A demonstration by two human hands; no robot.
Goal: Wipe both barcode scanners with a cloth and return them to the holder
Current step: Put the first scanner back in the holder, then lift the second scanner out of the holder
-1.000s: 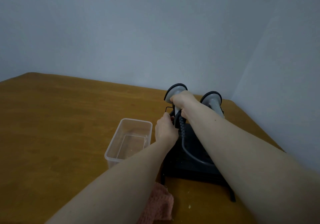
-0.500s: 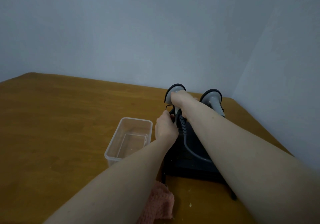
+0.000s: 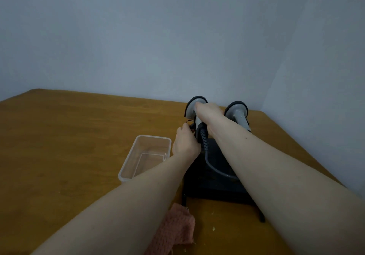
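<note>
Two grey barcode scanners with black-rimmed heads stand in a black holder [image 3: 213, 187] near the table's far right corner. My right hand [image 3: 209, 114] grips the left scanner [image 3: 192, 106] just below its head. My left hand [image 3: 185, 142] lies beside that scanner's lower handle and coiled cable [image 3: 204, 142]; its fingers curl at the holder's wire rim, and what they hold is hidden. The right scanner [image 3: 238, 113] stands free in the holder. A pink cloth [image 3: 173, 229] lies on the table under my left forearm.
A clear plastic container [image 3: 146, 156] sits left of the holder on the brown wooden table [image 3: 69, 146]. Walls close in behind and to the right of the holder. Small crumbs dot the table near the cloth.
My right hand has slid a little up and forward on the left scanner. My left hand stays by the handle. The scanner sits slightly lower in the holder.
</note>
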